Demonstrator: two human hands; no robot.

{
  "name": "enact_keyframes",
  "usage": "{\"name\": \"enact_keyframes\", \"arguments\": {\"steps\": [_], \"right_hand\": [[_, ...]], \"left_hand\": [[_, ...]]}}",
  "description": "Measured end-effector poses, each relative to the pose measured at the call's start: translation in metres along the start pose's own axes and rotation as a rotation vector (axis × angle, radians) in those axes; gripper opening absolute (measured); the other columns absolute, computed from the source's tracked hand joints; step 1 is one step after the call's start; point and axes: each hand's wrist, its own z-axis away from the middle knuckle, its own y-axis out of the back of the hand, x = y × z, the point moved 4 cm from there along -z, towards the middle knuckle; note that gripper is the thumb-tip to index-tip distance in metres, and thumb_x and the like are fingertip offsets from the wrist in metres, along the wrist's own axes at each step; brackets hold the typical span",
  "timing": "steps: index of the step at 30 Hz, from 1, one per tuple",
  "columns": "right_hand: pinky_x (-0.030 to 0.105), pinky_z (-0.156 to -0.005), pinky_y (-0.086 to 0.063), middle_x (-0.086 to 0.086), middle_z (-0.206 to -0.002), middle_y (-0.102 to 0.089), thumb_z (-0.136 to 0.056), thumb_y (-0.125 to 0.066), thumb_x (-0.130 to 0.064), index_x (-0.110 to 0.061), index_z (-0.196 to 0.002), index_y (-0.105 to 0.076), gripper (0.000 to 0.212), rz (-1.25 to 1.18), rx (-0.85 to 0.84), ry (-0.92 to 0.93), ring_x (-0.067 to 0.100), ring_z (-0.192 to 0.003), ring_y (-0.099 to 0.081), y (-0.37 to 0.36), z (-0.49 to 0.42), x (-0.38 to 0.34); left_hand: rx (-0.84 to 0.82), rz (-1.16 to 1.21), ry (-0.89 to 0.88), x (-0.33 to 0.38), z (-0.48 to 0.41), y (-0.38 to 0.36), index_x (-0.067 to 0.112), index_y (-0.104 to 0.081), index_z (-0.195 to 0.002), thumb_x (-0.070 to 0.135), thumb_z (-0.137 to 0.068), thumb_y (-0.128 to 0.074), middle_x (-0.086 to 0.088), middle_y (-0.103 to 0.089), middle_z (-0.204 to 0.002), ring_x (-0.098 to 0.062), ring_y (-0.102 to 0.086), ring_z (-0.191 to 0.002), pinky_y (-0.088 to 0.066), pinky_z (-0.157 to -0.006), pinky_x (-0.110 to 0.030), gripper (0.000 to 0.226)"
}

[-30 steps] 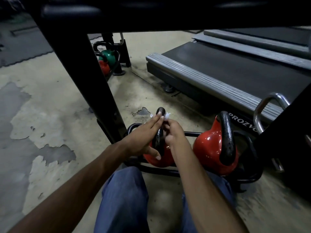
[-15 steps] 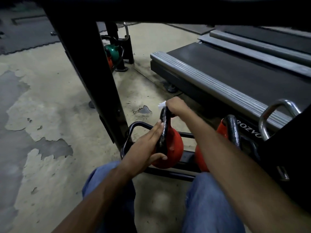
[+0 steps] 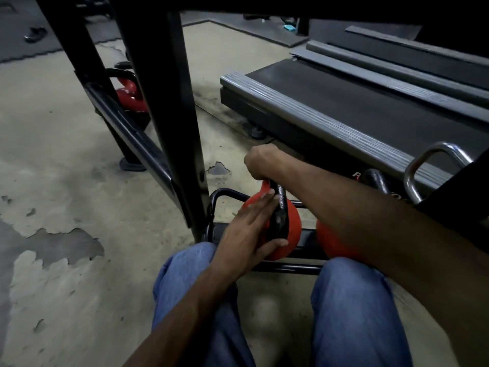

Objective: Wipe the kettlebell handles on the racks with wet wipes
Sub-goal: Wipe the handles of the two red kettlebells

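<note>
Two hands on red kettlebell | scuffed black handle gripped at top by right hand | left hand fingers straight, pressed against body

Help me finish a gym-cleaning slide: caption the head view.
Right hand grips the black handle of a red kettlebell; left hand rests flat against it.

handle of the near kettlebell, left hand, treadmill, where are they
handle (image 3: pixel 281 215): head view, black side bar
left hand (image 3: pixel 247 234): head view, back of hand
treadmill (image 3: pixel 317 122): head view, grey side rail
</note>
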Motion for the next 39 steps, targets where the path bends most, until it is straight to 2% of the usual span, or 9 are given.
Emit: {"name": "enact_keyframes", "arguments": {"steps": [3, 8, 13, 17, 21, 25, 28, 32, 39], "right_hand": [[0.034, -0.067, -0.05, 0.007, -0.098, -0.063, -0.096, -0.063, -0.016, -0.009, -0.101, -0.067, 0.01, -0.077, 0.075, 0.027, 0.026, -0.081, -0.06, 0.003, 0.007, 0.008], [0.027, -0.054, -0.047, 0.008, -0.065, -0.068, -0.092, -0.066, -0.03, -0.007, -0.065, -0.063, 0.035, -0.848, 0.281, -0.342, 0.028, -0.061, -0.069, -0.027, 0.025, 0.074], [0.032, -0.055, -0.054, 0.012, -0.063, -0.063, -0.097, -0.059, -0.027, 0.004, -0.082, -0.066, 0.034, -1.711, 0.286, -0.573, 0.023, -0.049, -0.062, -0.109, 0.022, 0.061], [0.034, -0.069, -0.064, 0.025, -0.095, -0.07, -0.104, -0.034, -0.014, 0.009, -0.116, -0.06, 0.037, -2.524, -0.021, -0.269, 0.03, -0.078, -0.073, -0.127, 0.031, 0.022], [0.038, -0.082, -0.065, 0.026, -0.108, -0.074, -0.105, -0.032, -0.012, 0.011, -0.122, -0.061, 0.041, -2.828, -0.086, -0.102, 0.029, -0.092, -0.077, -0.119, 0.053, 0.005], [0.035, -0.082, -0.061, 0.022, -0.096, -0.073, -0.101, -0.039, -0.019, 0.011, -0.106, -0.068, 0.041, -2.528, 0.178, -0.234, 0.029, -0.087, -0.072, -0.12, 0.068, 0.006], [0.044, -0.076, -0.049, 0.016, -0.085, -0.065, -0.089, -0.05, -0.031, -0.003, -0.084, -0.068, 0.034, -1.867, 0.51, -0.421, 0.03, -0.082, -0.061, -0.1, 0.066, 0.022], [0.032, -0.073, -0.031, 0.023, -0.103, -0.07, -0.109, -0.039, -0.025, -0.008, -0.081, -0.057, 0.037, -1.06, 0.511, -0.263, 0.037, -0.101, -0.064, -0.049, 0.063, 0.037], [0.047, -0.09, -0.057, 0.001, -0.105, -0.07, -0.091, -0.043, -0.024, -0.025, -0.085, -0.07, 0.027, -0.496, 0.303, 0.091, 0.028, -0.106, -0.068, -0.041, 0.045, 0.028]], "left_hand": [[0.025, 0.025, 0.006, 0.0, -0.002, 0.002, 0.023, -0.031, -0.162, 0.054, -0.098, -0.063, 0.011, -0.019, -0.171, -0.005, -0.021, -0.155, -0.033, -0.123, -0.042, 0.078], [0.007, 0.084, 0.019, -0.003, -0.004, 0.0, 0.024, -0.029, -0.162, 0.047, -0.096, -0.066, 0.01, -0.021, -0.17, -0.002, -0.021, -0.155, -0.032, -0.123, -0.042, 0.079], [-0.023, 0.118, 0.014, -0.001, -0.002, 0.002, 0.027, -0.024, -0.164, 0.047, -0.098, -0.064, 0.014, -0.015, -0.171, -0.001, -0.015, -0.156, -0.03, -0.124, -0.041, 0.08], [-0.017, 0.173, 0.03, -0.002, -0.002, 0.002, 0.026, -0.025, -0.163, 0.045, -0.097, -0.066, 0.016, -0.015, -0.171, 0.0, -0.012, -0.156, -0.03, -0.125, -0.04, 0.08], [-0.009, 0.203, 0.026, 0.0, -0.001, 0.002, 0.023, -0.027, -0.163, 0.04, -0.097, -0.069, 0.014, -0.017, -0.171, -0.001, -0.013, -0.156, -0.027, -0.126, -0.035, 0.08], [-0.016, 0.206, 0.024, 0.0, 0.001, 0.001, 0.022, -0.025, -0.163, 0.034, -0.096, -0.07, 0.013, -0.015, -0.171, -0.003, -0.015, -0.157, -0.028, -0.126, -0.039, 0.082], [-0.036, 0.187, 0.036, -0.001, 0.0, 0.002, 0.023, -0.024, -0.164, 0.031, -0.095, -0.072, 0.015, -0.015, -0.171, -0.001, -0.016, -0.156, -0.028, -0.126, -0.039, 0.084], [-0.034, 0.198, 0.043, 0.0, -0.002, 0.003, 0.023, -0.025, -0.163, 0.032, -0.094, -0.072, 0.014, -0.018, -0.171, -0.003, -0.017, -0.156, -0.03, -0.125, -0.044, 0.084], [0.001, 0.179, 0.071, 0.002, -0.004, 0.004, 0.02, -0.033, -0.161, 0.031, -0.088, -0.076, 0.006, -0.03, -0.168, -0.004, -0.022, -0.155, -0.032, -0.123, -0.044, 0.085]]}}
